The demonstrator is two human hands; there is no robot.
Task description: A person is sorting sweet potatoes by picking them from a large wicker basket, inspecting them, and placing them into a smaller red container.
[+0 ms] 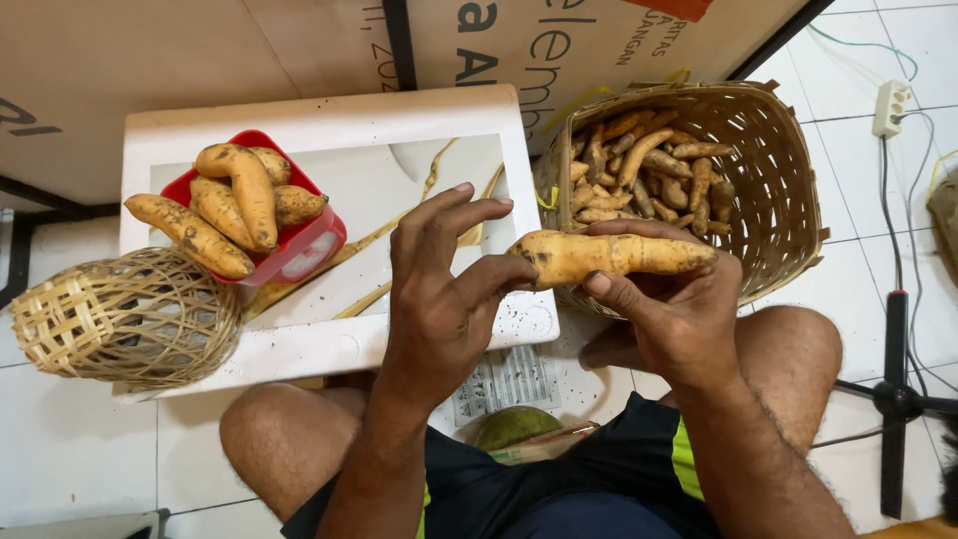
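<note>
My right hand [671,311] grips a long yellow-orange sweet potato [609,256] held level above my lap. My left hand [444,284] touches the sweet potato's left end with its fingertips, its other fingers spread. A red kitchen scale [299,248] on a white tray table [329,120] carries several sweet potatoes [239,195] at the left. Behind my right hand, a woven basket [783,190] holds several more small sweet potatoes [649,165].
A small domed bamboo basket [125,317] lies at the table's left front corner. A green round object [514,426] and a printed paper [504,381] lie on the floor between my knees. A power strip [890,108] and a black stand base [895,394] are at the right.
</note>
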